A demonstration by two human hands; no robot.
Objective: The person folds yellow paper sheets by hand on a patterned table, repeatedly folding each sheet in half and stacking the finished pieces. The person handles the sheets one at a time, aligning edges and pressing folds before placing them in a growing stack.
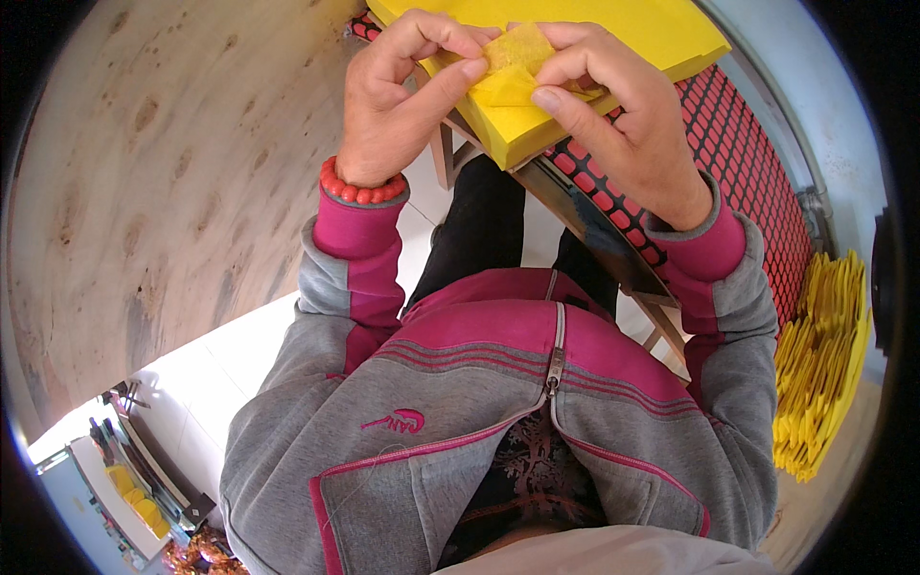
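Note:
Both my hands are raised near the top of the view, above the corner of a thick yellow block (652,36) with flat sides. Between them is a small piece of thin, slightly see-through yellow paper (518,56), creased and folded. My left hand (395,107), with a red bead bracelet (362,192) at its wrist, pinches the paper's left side between thumb and fingers. On the right side, my right hand (625,113) grips it between thumb and curled fingers. Some of the right fingertips are hidden behind the paper.
A large plywood board (172,182) fills the left side. Red-and-black patterned cloth (738,144) covers a surface at right, by a pale wall. A tall pile of folded yellow paper (819,369) stands at far right. Wooden legs (442,156) show beneath the block.

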